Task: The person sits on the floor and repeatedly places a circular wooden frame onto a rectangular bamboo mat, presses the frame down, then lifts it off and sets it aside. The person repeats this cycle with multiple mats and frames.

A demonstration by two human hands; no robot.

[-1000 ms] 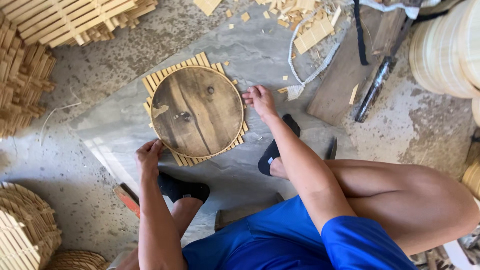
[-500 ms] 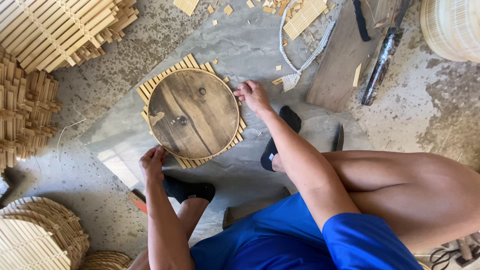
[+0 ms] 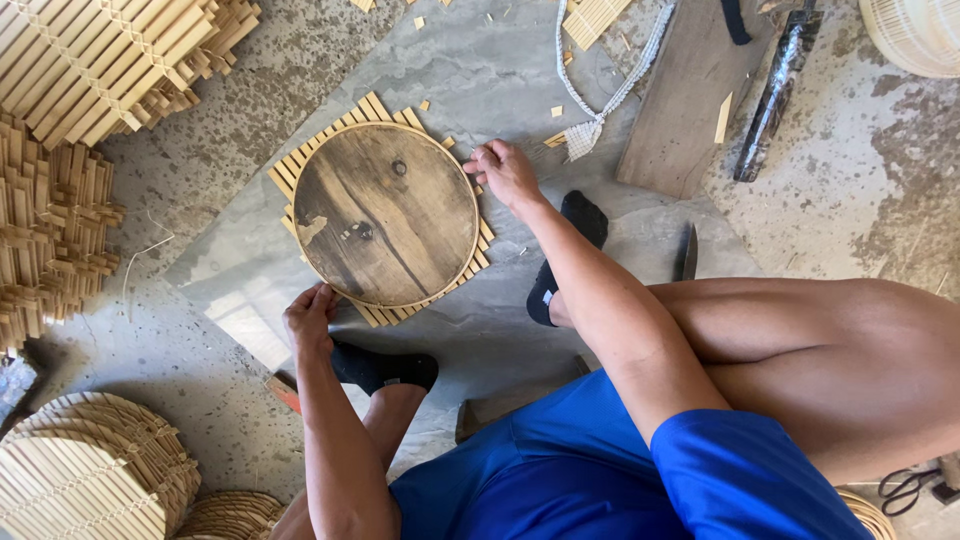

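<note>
A dark round wooden disc (image 3: 385, 212) lies flat on a square mat of light bamboo slats (image 3: 371, 108) on the grey floor. My left hand (image 3: 309, 315) rests at the disc's near left edge, fingers curled onto the rim and the slats. At the far right edge of the disc, my right hand (image 3: 504, 170) pinches the rim and the slat ends. Both arms reach out from my blue shorts, and my feet in black socks sit just below the disc.
Stacks of square slat mats (image 3: 95, 60) fill the upper left. Round trimmed mats (image 3: 85, 465) pile at the lower left. A wooden board (image 3: 685, 90), a dark long tool (image 3: 770, 90), a cloth strip (image 3: 600, 100) and a knife blade (image 3: 688, 252) lie to the right.
Both hands stay on opposite edges of the disc. The view has shifted slightly, and the disc appears a little turned on the mat.
</note>
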